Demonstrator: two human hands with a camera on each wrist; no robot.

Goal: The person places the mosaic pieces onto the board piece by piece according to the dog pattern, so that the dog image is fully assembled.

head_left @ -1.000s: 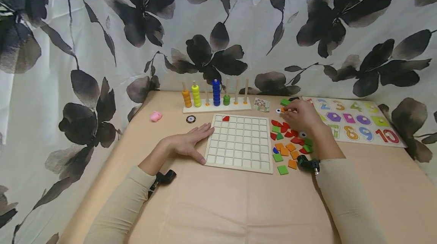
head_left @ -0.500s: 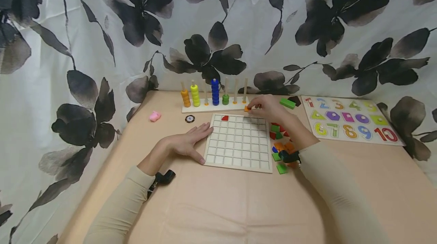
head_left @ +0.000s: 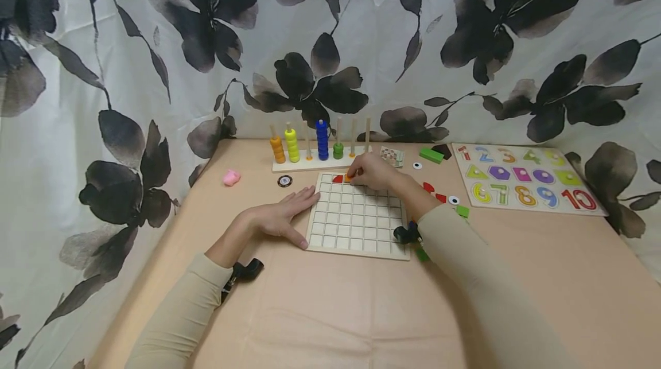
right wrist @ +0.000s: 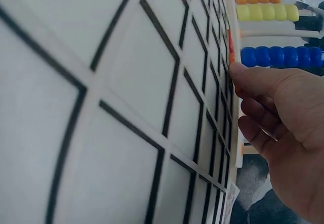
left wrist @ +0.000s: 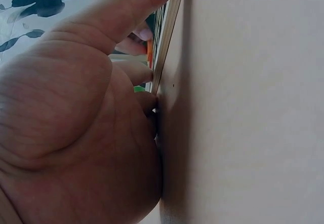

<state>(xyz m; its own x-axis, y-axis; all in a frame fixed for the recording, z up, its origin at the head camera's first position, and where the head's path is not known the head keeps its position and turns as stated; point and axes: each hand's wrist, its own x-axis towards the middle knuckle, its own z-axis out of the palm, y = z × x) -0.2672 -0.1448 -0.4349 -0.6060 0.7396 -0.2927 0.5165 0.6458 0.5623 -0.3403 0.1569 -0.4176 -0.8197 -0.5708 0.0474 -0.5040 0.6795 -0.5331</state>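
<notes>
A white wooden grid board lies flat in the middle of the table. My left hand rests along its left edge, fingers extended and thumb at the near corner; the left wrist view shows the palm beside the board's edge. At the top row, my right hand pinches an orange square tile just right of a red quarter-round tile. In the right wrist view, thumb and fingers hold that orange tile at the far edge of the grid. Whether it is fully seated cannot be made out.
Behind the board stands a peg rack with coloured beads. A number puzzle lies at the right, near a green block. Loose tiles are partly hidden under my right forearm. A pink lump and a round chip lie left.
My right hand has moved left from the loose tiles to the board's top row, bringing the orange tile beside the red one. The left hand has stayed in place.
</notes>
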